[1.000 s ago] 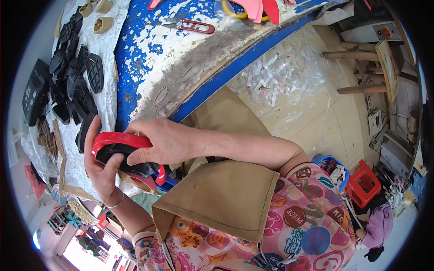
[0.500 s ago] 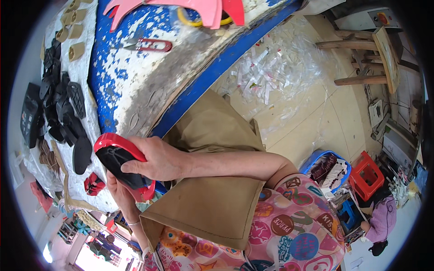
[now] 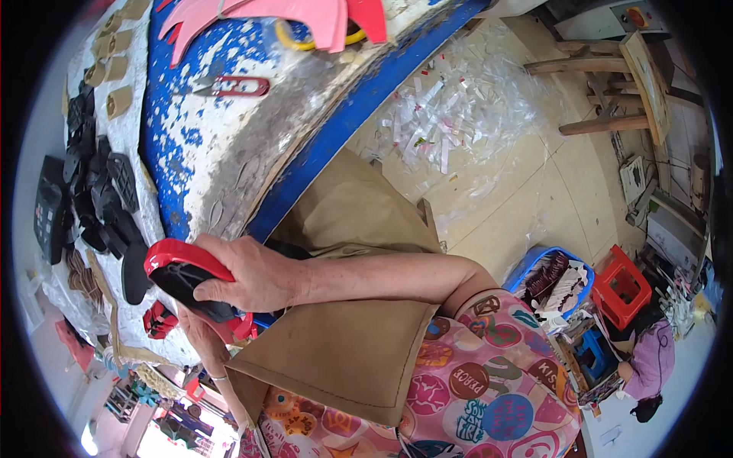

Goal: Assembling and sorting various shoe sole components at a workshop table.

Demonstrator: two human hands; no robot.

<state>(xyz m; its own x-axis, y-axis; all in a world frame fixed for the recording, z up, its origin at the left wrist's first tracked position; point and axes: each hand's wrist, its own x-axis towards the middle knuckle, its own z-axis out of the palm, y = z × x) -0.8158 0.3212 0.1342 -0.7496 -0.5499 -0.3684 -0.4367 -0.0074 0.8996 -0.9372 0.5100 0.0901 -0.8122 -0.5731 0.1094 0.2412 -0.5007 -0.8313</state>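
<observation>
From my remote seat, I watched the head view and found the red-and-black shoe (image 3: 183, 281) held up in front of the wearer, to the left of the lap, near the closest end of the bench (image 3: 244, 141). The right hand (image 3: 258, 273) carried it: its grip was closed firmly, thumb pressed on the black face and the rest of the hand around the red rim, with the shoe tilted. I saw the left hand (image 3: 200, 336) below the shoe's lower end, partly hidden behind it; I could not tell how far its grip was spread or whether it bore any of the weight.

Just left of that hand I made out another red piece (image 3: 159, 319) on a white sheet (image 3: 169, 347). Farther up the sheet lay a heap of black soles (image 3: 103, 202), and beyond them some tan pieces (image 3: 118, 101).

On the bench's worn blue and white paint I spotted snips (image 3: 243, 86) with a red handle, and past them pink cut pieces (image 3: 328, 27) beside a yellow ring (image 3: 294, 40). A brown apron (image 3: 328, 359) covered the wearer's lap. Off to the right I noted pale scraps (image 3: 439, 122) strewn over the floor, a blue basket (image 3: 525, 267) holding dark and white material, and a red plastic stool (image 3: 607, 296).
</observation>
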